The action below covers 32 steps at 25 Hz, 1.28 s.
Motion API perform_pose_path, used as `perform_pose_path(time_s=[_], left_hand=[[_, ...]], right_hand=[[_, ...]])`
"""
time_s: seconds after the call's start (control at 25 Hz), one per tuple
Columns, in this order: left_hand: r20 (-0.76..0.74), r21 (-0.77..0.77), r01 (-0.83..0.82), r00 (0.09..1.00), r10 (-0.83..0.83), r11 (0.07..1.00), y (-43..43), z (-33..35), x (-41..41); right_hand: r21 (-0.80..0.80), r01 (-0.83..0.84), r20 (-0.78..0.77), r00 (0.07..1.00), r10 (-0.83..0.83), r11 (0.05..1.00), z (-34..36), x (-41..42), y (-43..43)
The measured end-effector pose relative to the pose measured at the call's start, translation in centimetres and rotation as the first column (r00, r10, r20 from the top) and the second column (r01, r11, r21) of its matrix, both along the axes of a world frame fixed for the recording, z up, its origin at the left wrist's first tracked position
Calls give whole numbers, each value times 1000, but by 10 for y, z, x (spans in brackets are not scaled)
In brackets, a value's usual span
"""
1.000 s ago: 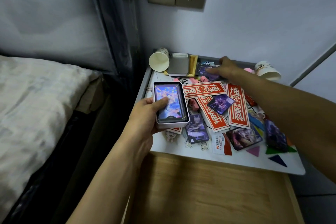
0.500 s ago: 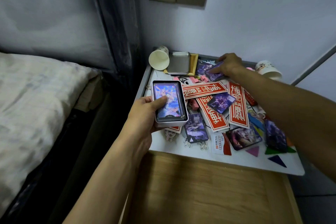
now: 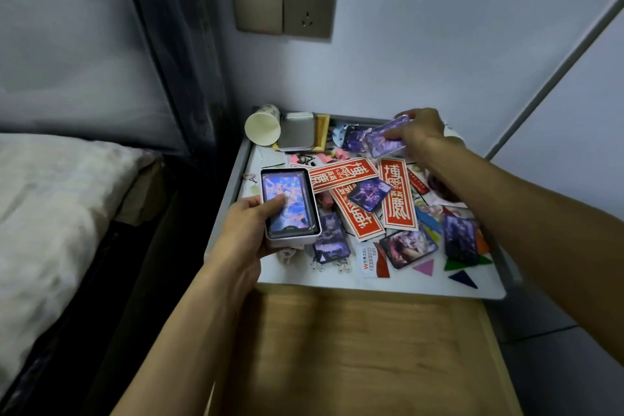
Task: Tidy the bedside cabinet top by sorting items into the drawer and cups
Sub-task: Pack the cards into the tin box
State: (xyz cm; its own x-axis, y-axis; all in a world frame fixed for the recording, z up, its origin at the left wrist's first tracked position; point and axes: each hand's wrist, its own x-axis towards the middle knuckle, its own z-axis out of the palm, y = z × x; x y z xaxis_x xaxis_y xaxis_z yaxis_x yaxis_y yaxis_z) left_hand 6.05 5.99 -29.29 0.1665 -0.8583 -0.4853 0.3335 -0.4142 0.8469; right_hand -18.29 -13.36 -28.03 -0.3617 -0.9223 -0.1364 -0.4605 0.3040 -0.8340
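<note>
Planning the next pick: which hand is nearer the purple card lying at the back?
Right. The right hand, holding a second card, is just beside the purple card; the left hand holds the tin, front left.

I see a long, slim left arm (image 3: 189, 331) and a long, slim right arm (image 3: 526, 213), both bare as far up as I can see, and the left hand (image 3: 246, 233) and the right hand (image 3: 422, 132) are bare too, with plain fingers.

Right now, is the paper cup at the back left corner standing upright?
No: the paper cup lies on its side, mouth toward the camera, beside the metal tin.
</note>
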Motion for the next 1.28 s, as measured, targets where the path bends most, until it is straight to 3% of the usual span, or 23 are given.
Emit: perform_pose_path(time_s=[0.08,0.16,0.28,0.36,0.76,1.0,1.16,1.28], left_hand=[[-8,-3,13,1000,-13,1000,3,0,-4],[-5,-5,20,1000,-20,1000,4,-1,-6],[12,-12,32,999,-32,999,6,-3,-9],[19,-11,51,999,-51,999,9,-5,-13],[51,-34,235,971,-234,971,19,-16,-33],[98,-17,193,977,-190,981,23,-32,-52],[59,-4,83,995,-83,997,28,-36,-56],[49,-6,80,996,-80,997,33,-35,-58]], right_hand=[[4,16,33,999,-17,1000,9,-1,28],[-1,36,218,975,-35,999,16,0,61],[13,-49,611,791,31,999,18,0,118],[8,-141,710,698,94,990,10,-2,154],[-1,-371,469,820,329,928,-20,-3,190],[91,-251,675,727,126,964,-40,-13,199],[193,-316,706,702,91,929,-47,-8,207],[160,-288,719,690,89,944,-50,-2,212]])
